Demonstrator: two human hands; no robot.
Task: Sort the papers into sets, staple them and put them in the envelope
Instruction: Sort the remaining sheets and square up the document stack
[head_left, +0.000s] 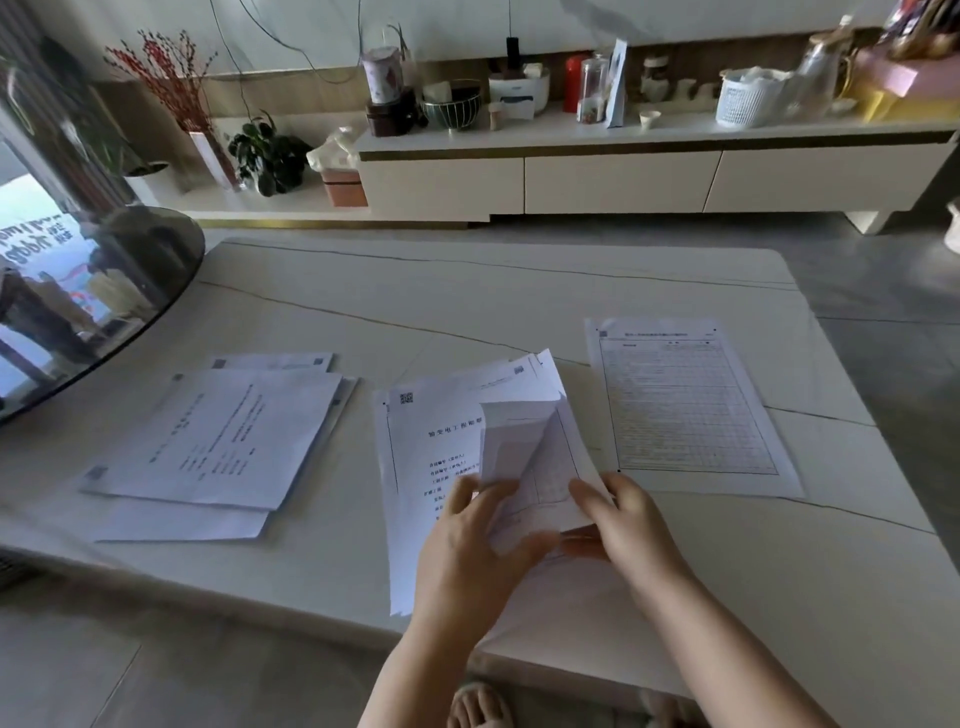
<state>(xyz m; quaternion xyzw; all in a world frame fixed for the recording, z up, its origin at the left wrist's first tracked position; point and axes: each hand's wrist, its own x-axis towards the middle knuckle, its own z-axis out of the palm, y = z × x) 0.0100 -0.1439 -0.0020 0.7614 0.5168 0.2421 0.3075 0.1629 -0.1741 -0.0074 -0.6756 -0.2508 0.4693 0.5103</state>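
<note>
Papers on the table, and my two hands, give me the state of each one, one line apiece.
Left pile: flat on the table, sheets fanned askew, untouched.
Middle stack: lying on the table, under both hands.
Lifted sheet: curled up off the middle stack, pinched at its lower edge.
Table form: single sheet, flat, alone on the right.
Left hand: gripping the lifted sheet.
Right hand: gripping the lifted sheet.

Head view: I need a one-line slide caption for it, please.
Both hands, left and right, lift a sheet from the middle stack, between two other paper piles on the table.
</note>
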